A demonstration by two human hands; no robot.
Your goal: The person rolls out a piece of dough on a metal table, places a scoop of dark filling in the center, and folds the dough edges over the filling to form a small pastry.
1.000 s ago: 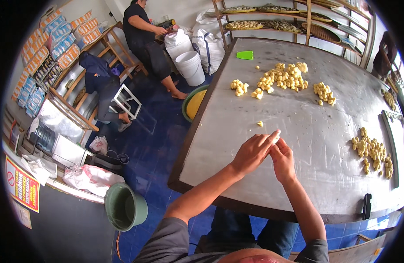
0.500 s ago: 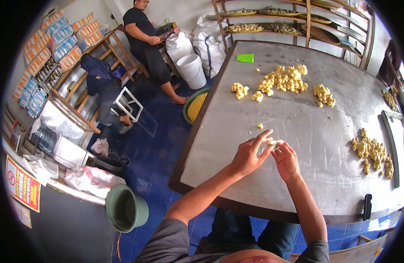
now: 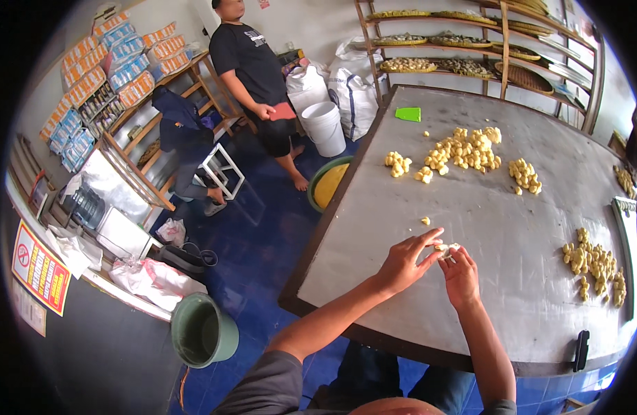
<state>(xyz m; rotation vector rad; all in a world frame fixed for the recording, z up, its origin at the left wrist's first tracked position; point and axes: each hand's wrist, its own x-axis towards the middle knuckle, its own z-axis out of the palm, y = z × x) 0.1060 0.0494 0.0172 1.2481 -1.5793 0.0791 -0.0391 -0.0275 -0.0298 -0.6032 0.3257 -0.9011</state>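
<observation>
Here, the person's left hand and right hand both pinched a small pale piece between them, over the grey table. One yellow lump (a lone one) lay just beyond them, with a yellow heap farther back.

The small pale yellow knobby piece is partly covered by the bare left hand and bare right hand, so its full shape cannot be told. The grey metal table hides one side of the round green tub.
</observation>
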